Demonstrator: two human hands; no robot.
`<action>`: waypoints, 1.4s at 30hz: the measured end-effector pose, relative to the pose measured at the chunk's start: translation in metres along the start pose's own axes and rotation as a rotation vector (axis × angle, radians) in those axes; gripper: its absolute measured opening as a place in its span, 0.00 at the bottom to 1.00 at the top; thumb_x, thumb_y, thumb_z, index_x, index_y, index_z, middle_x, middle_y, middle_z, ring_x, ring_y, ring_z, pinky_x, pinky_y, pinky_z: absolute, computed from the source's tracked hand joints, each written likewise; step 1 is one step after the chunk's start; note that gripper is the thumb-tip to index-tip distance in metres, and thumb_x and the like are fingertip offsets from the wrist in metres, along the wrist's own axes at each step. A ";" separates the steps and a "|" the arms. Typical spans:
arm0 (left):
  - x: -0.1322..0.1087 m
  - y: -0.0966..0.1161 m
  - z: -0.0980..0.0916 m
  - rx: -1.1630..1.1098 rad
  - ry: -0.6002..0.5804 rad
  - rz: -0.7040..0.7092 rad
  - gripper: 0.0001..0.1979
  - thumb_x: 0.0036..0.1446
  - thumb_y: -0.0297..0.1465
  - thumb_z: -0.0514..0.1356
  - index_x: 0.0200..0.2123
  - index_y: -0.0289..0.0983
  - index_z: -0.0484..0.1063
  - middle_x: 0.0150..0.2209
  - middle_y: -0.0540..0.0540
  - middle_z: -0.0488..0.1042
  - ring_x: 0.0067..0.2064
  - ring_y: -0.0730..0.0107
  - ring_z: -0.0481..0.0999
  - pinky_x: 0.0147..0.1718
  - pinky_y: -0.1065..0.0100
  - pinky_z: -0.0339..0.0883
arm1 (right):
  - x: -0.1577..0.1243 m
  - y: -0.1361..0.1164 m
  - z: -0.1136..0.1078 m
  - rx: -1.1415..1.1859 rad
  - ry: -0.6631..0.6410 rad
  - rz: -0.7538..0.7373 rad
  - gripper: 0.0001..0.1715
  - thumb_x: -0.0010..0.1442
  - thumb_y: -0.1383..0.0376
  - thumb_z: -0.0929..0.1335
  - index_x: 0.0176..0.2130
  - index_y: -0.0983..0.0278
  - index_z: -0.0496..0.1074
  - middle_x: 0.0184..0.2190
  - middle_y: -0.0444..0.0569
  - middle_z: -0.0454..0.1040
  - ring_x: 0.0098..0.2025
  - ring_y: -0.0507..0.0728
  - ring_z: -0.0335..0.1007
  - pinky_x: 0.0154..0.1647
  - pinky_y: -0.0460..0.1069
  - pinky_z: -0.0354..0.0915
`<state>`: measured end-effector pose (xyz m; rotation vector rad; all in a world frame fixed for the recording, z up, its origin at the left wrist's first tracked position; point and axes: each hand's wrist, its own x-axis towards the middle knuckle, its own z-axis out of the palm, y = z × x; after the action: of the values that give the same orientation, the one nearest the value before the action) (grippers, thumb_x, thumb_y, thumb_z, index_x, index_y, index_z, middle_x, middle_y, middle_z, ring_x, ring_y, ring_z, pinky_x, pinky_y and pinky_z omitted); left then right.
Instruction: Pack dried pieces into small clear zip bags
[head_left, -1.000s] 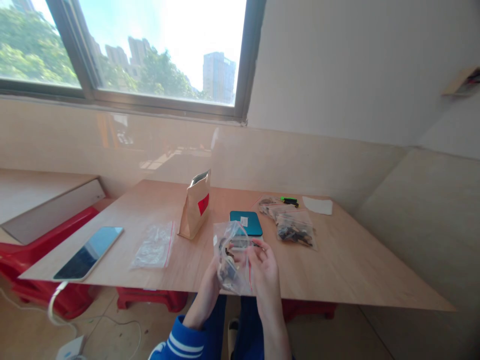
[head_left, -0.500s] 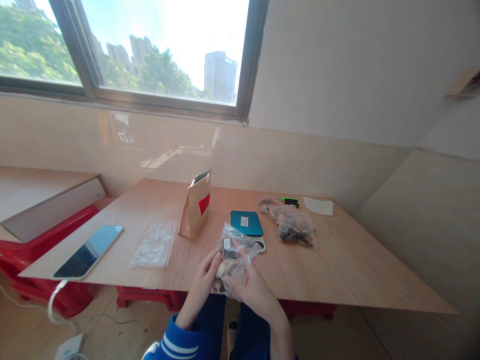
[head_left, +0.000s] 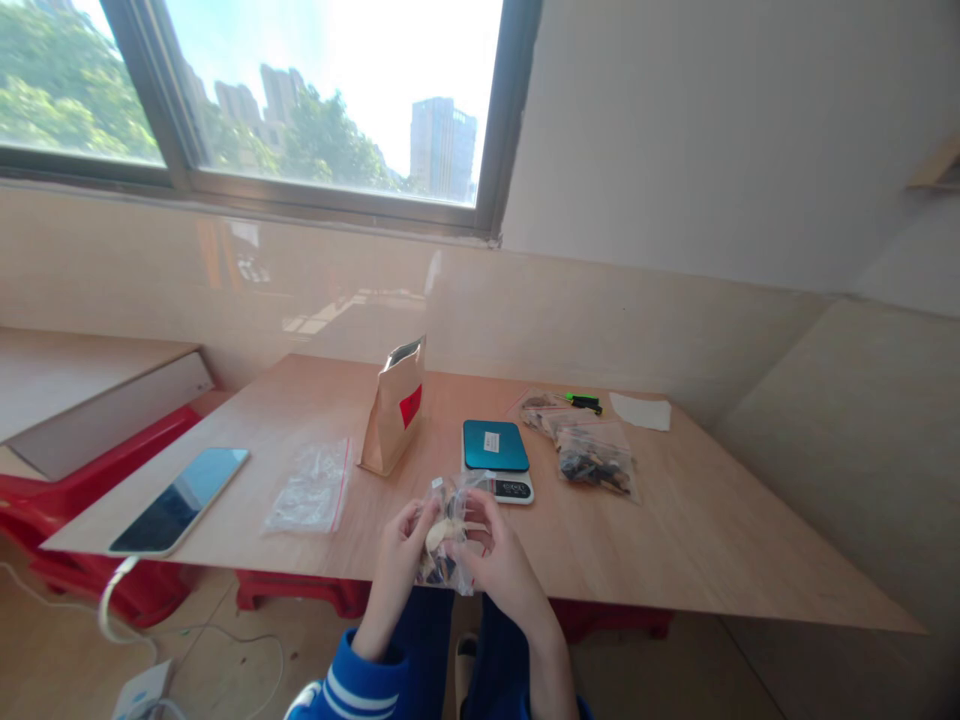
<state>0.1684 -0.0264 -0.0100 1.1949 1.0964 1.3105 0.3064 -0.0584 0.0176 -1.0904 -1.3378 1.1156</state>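
Note:
Over the table's front edge I hold a clear plastic bag (head_left: 442, 545) with pale and dark pieces inside; their kind is too small to tell. My left hand (head_left: 405, 540) grips the bag's left side, thumb on top. My right hand (head_left: 495, 550) closes round its right side with curled fingers. Just beyond the bag lies a digital scale (head_left: 495, 447) with a blue-green plate and a small label; its button panel shows beside my right fingertips. The bag's underside is hidden.
Left of the scale stands an open kraft pouch (head_left: 395, 410) with a red label. Empty zip bags (head_left: 309, 490) and a phone (head_left: 180, 502) on a cable lie farther left. Filled zip bags (head_left: 596, 460), a green-and-black tool (head_left: 583, 402) and white paper (head_left: 641, 411) are on the right.
The bag has been gathered lower and more compact between my hands, and its top no longer stands up over the scale. My right fingers have come up and curled round it.

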 end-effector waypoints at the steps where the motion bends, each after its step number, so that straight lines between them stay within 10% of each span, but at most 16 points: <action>1: 0.000 -0.001 0.000 -0.009 0.004 0.000 0.20 0.51 0.47 0.61 0.29 0.34 0.76 0.27 0.48 0.74 0.32 0.67 0.71 0.34 0.69 0.65 | 0.000 0.001 0.001 -0.012 0.013 -0.012 0.28 0.50 0.68 0.73 0.51 0.58 0.67 0.46 0.49 0.73 0.42 0.55 0.76 0.45 0.52 0.73; 9: 0.002 -0.004 0.002 -0.149 0.061 -0.056 0.22 0.48 0.50 0.63 0.31 0.34 0.74 0.27 0.49 0.74 0.31 0.69 0.71 0.32 0.70 0.65 | 0.004 0.001 0.005 -0.071 0.060 -0.098 0.16 0.54 0.63 0.72 0.42 0.61 0.70 0.48 0.51 0.71 0.46 0.57 0.74 0.49 0.53 0.72; 20: 0.002 0.000 -0.007 -0.144 0.105 -0.073 0.22 0.41 0.49 0.67 0.26 0.35 0.72 0.25 0.49 0.73 0.28 0.70 0.71 0.28 0.71 0.65 | 0.003 0.003 0.012 0.041 -0.100 -0.017 0.35 0.51 0.68 0.72 0.56 0.57 0.63 0.56 0.51 0.70 0.53 0.58 0.71 0.54 0.55 0.68; 36: -0.002 -0.007 -0.008 -0.555 0.236 -0.305 0.28 0.48 0.49 0.64 0.44 0.33 0.76 0.38 0.40 0.80 0.34 0.63 0.79 0.31 0.67 0.70 | 0.030 0.002 0.033 0.566 0.312 0.059 0.34 0.52 0.56 0.75 0.55 0.59 0.66 0.47 0.51 0.77 0.47 0.58 0.75 0.49 0.53 0.71; 42: -0.001 -0.008 -0.016 -0.617 0.359 -0.342 0.25 0.52 0.44 0.64 0.50 0.37 0.74 0.41 0.42 0.80 0.38 0.66 0.80 0.33 0.70 0.70 | 0.086 -0.039 0.022 0.661 0.312 -0.074 0.28 0.51 0.55 0.74 0.50 0.59 0.70 0.41 0.47 0.77 0.44 0.55 0.75 0.47 0.50 0.70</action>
<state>0.1538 -0.0267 -0.0200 0.3095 0.9786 1.4685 0.2789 0.0193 0.0689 -0.6774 -0.6772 1.1575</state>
